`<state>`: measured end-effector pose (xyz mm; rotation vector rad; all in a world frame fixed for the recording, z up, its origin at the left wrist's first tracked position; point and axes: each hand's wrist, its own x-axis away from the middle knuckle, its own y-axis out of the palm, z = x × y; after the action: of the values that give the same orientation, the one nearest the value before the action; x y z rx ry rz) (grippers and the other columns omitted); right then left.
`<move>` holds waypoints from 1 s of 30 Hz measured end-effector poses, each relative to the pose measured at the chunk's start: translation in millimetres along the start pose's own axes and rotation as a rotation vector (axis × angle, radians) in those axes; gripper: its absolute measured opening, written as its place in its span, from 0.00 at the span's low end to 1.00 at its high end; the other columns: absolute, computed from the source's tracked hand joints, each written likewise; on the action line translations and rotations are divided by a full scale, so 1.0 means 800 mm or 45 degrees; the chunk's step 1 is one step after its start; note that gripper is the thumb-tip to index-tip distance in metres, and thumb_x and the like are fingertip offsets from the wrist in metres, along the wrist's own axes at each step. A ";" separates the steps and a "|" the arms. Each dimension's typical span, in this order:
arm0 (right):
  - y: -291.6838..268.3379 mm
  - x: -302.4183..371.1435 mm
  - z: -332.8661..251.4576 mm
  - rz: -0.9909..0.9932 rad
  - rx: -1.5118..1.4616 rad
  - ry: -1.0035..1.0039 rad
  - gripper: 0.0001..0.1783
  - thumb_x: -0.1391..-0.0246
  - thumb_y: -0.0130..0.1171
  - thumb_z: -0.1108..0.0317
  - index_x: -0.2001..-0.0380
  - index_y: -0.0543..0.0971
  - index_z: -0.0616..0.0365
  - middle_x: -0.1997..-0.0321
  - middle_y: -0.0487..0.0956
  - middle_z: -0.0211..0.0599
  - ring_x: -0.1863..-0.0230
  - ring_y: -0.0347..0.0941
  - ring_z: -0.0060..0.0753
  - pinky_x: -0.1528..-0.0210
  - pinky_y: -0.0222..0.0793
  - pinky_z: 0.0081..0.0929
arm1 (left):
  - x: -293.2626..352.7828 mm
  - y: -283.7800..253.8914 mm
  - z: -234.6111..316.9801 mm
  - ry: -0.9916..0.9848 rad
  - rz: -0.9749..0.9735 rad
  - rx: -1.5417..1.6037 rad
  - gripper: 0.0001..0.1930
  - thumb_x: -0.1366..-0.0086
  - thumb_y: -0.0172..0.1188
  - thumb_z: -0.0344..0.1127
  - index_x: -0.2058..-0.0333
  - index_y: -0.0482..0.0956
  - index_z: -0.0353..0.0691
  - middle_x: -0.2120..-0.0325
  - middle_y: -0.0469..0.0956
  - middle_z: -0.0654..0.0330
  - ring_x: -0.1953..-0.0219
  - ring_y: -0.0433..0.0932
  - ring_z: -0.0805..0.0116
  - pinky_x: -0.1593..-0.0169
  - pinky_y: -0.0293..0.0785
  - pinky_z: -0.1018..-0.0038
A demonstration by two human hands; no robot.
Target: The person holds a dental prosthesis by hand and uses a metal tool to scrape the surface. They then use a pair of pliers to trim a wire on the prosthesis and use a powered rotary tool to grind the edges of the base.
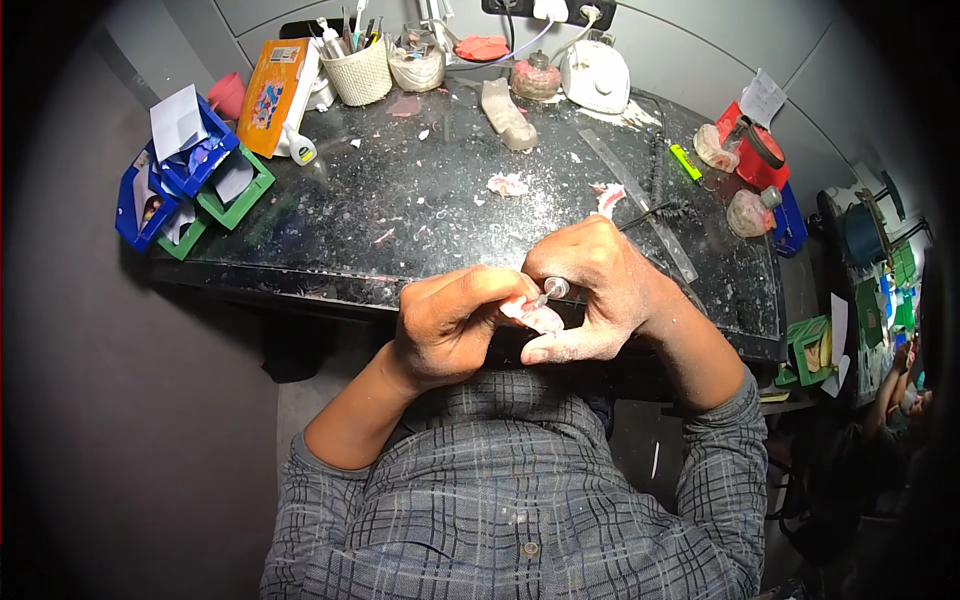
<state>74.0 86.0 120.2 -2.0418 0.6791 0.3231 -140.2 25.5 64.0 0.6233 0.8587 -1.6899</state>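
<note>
My left hand [440,325] pinches a small pink-and-white denture piece [540,318] just off the bench's front edge. In my right hand [605,275] is a rotary handpiece [556,288]; its round metal nose shows between the fingers, and the rest of its body is hidden in the grip. The bur end is at the upper edge of the denture piece and looks to be touching it. My right thumb reaches out below the piece. Pale dust covers the fingers of my right hand.
On the dusty black bench [330,230] lie pink-white scraps [508,185], a clear ruler [640,205], a plaster piece [508,115] and a yellow-green marker [686,162]. Blue bins [185,165] stand left, a tool cup [358,78] at the back, plaster models [748,213] right. Another person [890,395] sits far right.
</note>
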 end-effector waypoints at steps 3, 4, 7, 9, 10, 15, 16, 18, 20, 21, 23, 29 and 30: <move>0.001 0.000 0.000 -0.002 -0.016 -0.006 0.29 0.55 0.79 0.44 0.82 0.74 0.54 0.84 0.71 0.34 0.83 0.72 0.39 0.78 0.66 0.33 | -0.001 -0.002 0.002 0.001 -0.023 -0.027 0.11 0.39 0.70 0.18 0.58 0.79 0.25 0.65 0.87 0.47 0.62 0.88 0.62 0.54 0.85 0.67; 0.001 0.000 0.001 0.002 -0.021 -0.015 0.29 0.55 0.79 0.44 0.82 0.74 0.54 0.84 0.71 0.34 0.83 0.72 0.39 0.78 0.66 0.33 | -0.001 -0.003 0.002 -0.007 -0.027 -0.026 0.11 0.39 0.69 0.18 0.58 0.79 0.25 0.65 0.87 0.47 0.62 0.88 0.62 0.54 0.85 0.67; 0.001 -0.001 0.001 0.005 -0.021 -0.038 0.29 0.55 0.79 0.44 0.82 0.74 0.54 0.83 0.71 0.35 0.83 0.72 0.39 0.78 0.67 0.33 | 0.000 -0.003 0.002 -0.024 -0.031 -0.029 0.11 0.39 0.68 0.17 0.58 0.79 0.26 0.65 0.87 0.47 0.63 0.88 0.62 0.55 0.85 0.68; 0.000 -0.002 -0.001 -0.006 -0.016 -0.023 0.29 0.55 0.79 0.44 0.82 0.74 0.54 0.83 0.72 0.35 0.83 0.73 0.39 0.78 0.67 0.33 | -0.002 -0.003 0.004 -0.024 -0.026 -0.038 0.10 0.39 0.68 0.16 0.59 0.79 0.26 0.66 0.87 0.48 0.63 0.88 0.63 0.55 0.85 0.68; 0.000 -0.002 -0.002 -0.011 -0.013 -0.016 0.29 0.55 0.79 0.44 0.82 0.74 0.54 0.83 0.72 0.35 0.83 0.73 0.39 0.78 0.67 0.33 | -0.002 -0.004 0.004 -0.022 -0.029 -0.044 0.10 0.39 0.68 0.16 0.59 0.80 0.26 0.66 0.87 0.48 0.63 0.88 0.63 0.55 0.85 0.68; 0.000 -0.001 0.000 -0.027 0.009 -0.026 0.29 0.56 0.79 0.44 0.82 0.73 0.53 0.84 0.72 0.34 0.83 0.73 0.40 0.78 0.67 0.33 | -0.006 0.003 0.006 -0.012 0.058 -0.033 0.12 0.41 0.63 0.13 0.59 0.82 0.33 0.69 0.86 0.53 0.68 0.88 0.63 0.63 0.82 0.73; 0.000 -0.001 -0.001 -0.029 0.011 -0.026 0.29 0.56 0.79 0.44 0.83 0.73 0.53 0.84 0.72 0.34 0.83 0.73 0.40 0.78 0.67 0.34 | -0.005 0.002 0.006 -0.013 0.058 -0.041 0.12 0.41 0.63 0.14 0.59 0.82 0.33 0.69 0.86 0.53 0.68 0.88 0.63 0.63 0.82 0.73; -0.001 -0.002 -0.002 -0.039 0.027 -0.021 0.29 0.56 0.79 0.44 0.83 0.73 0.53 0.84 0.72 0.34 0.83 0.73 0.40 0.78 0.67 0.34 | -0.004 0.002 0.005 -0.013 0.058 -0.056 0.12 0.41 0.63 0.14 0.59 0.82 0.33 0.69 0.86 0.53 0.68 0.88 0.63 0.63 0.82 0.73; -0.001 -0.001 -0.001 -0.037 0.028 -0.021 0.29 0.56 0.79 0.44 0.83 0.73 0.53 0.84 0.72 0.34 0.83 0.73 0.40 0.78 0.67 0.33 | -0.005 0.002 0.006 -0.018 0.059 -0.045 0.11 0.40 0.64 0.14 0.59 0.82 0.33 0.69 0.86 0.53 0.68 0.88 0.63 0.63 0.82 0.73; 0.000 0.000 0.000 -0.031 0.019 -0.024 0.29 0.55 0.79 0.44 0.83 0.73 0.53 0.83 0.72 0.34 0.83 0.73 0.40 0.78 0.67 0.33 | -0.006 0.002 0.007 -0.020 0.061 -0.042 0.11 0.40 0.64 0.15 0.59 0.82 0.33 0.69 0.86 0.53 0.68 0.88 0.63 0.63 0.82 0.73; 0.000 -0.001 0.000 -0.017 0.014 -0.036 0.29 0.55 0.78 0.44 0.83 0.74 0.53 0.84 0.72 0.34 0.83 0.73 0.40 0.78 0.67 0.33 | -0.003 0.002 0.007 -0.045 0.065 -0.037 0.11 0.40 0.64 0.15 0.59 0.82 0.33 0.69 0.86 0.53 0.68 0.87 0.63 0.64 0.82 0.73; 0.000 0.002 0.001 -0.032 0.020 -0.027 0.28 0.60 0.81 0.47 0.78 0.76 0.56 0.81 0.71 0.33 0.81 0.71 0.39 0.77 0.63 0.33 | 0.000 0.001 0.005 -0.093 0.052 -0.004 0.09 0.39 0.66 0.18 0.60 0.83 0.34 0.69 0.87 0.54 0.69 0.87 0.65 0.65 0.82 0.74; 0.001 0.002 0.001 -0.027 0.019 -0.030 0.28 0.60 0.81 0.47 0.78 0.76 0.56 0.81 0.71 0.33 0.81 0.71 0.39 0.77 0.63 0.33 | 0.000 0.001 0.005 -0.101 0.054 0.000 0.09 0.38 0.66 0.18 0.59 0.83 0.34 0.69 0.87 0.54 0.69 0.87 0.65 0.65 0.82 0.74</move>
<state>75.2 85.9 118.4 -2.0263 0.6428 0.3285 -139.1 21.8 66.0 0.5672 0.7842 -1.6649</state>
